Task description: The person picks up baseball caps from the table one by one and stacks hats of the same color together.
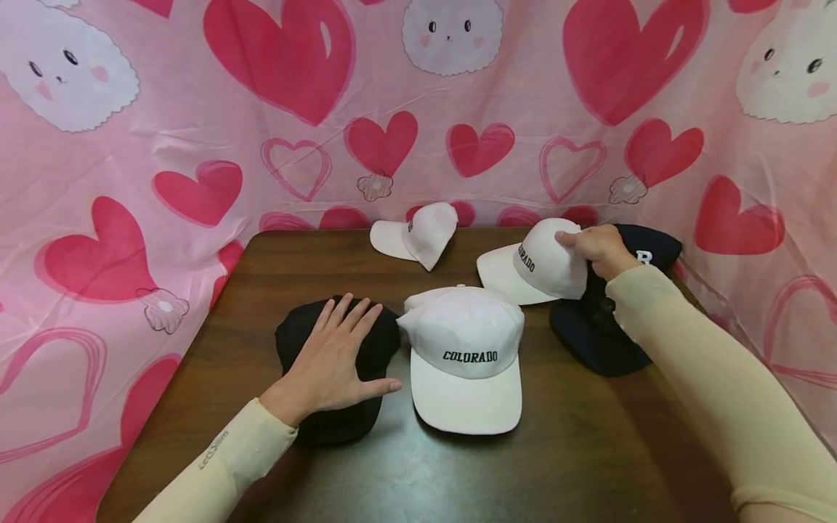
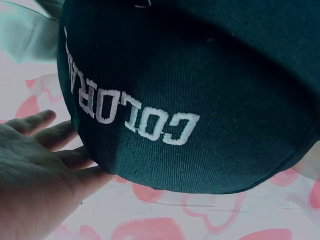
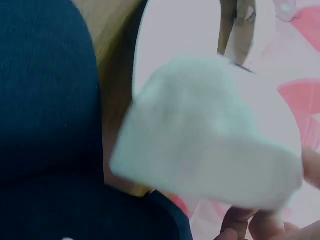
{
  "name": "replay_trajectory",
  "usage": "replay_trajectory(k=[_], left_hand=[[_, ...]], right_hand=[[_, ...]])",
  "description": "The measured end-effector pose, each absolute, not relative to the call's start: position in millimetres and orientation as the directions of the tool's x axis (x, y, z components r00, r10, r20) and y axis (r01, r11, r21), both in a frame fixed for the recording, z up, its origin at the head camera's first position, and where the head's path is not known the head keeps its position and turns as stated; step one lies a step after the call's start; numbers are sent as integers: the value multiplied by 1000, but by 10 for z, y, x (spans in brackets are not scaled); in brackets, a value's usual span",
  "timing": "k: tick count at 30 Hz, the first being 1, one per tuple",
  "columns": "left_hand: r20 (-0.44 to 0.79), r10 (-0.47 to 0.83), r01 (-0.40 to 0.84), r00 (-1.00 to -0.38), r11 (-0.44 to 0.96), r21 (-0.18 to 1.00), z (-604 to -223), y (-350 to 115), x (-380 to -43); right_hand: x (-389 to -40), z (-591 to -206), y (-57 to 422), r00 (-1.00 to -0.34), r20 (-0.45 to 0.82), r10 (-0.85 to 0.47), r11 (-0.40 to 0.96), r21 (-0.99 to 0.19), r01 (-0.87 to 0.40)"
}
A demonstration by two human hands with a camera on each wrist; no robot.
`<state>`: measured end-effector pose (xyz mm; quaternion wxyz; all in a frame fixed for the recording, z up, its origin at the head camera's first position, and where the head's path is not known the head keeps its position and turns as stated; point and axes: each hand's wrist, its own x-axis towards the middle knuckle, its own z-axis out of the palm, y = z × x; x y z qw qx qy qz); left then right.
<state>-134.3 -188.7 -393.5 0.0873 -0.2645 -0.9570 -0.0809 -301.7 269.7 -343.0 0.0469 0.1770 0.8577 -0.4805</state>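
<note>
My left hand (image 1: 327, 367) rests on a black cap (image 1: 294, 334), fingers spread over its crown. In the left wrist view the dark cap (image 2: 175, 80) shows white COLORADO lettering, upside down, with the hand (image 2: 40, 175) at its edge. At the right of the table my right hand (image 1: 598, 245) pinches the back of a white COLORADO cap (image 1: 549, 261), whose brim points left. The right wrist view shows blurred white cap fabric (image 3: 190, 135) with fingertips (image 3: 265, 225) at its lower edge. Between the hands sits another white COLORADO cap (image 1: 464, 341), brim toward me.
A third white cap (image 1: 431, 229) lies tilted at the table's back edge. Behind my right hand is a navy cap (image 1: 660, 243) with a white letter; a dark brim (image 1: 598, 345) shows below, partly hidden by the forearm. Pink heart-print cloth (image 1: 405, 94) hangs around the wooden table (image 1: 307, 258).
</note>
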Motion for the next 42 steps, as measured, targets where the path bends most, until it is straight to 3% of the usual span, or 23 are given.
replay_trajectory(k=[8,22,34,42], left_hand=[[211,487,512,-848,854,87,-3943,-1886,-1311],[232,471,502,-851,859,102,-3859,-1953,-1312],[232,465,500,-854,857,125,-3835,-2032,-1308],[250,469,507,-847,854,117,-3826,-2036,-1323]], right_hand=[[-2960,-3409,2602,-934,-159,320,408,-866,287],[-2647,-2904,2468,-976,29,216,583,-806,105],[-2389,-2559,2470,-981,137,136,602,-798,-28],[-2245,-2297,2488,-986,96,136,533,-846,-9]])
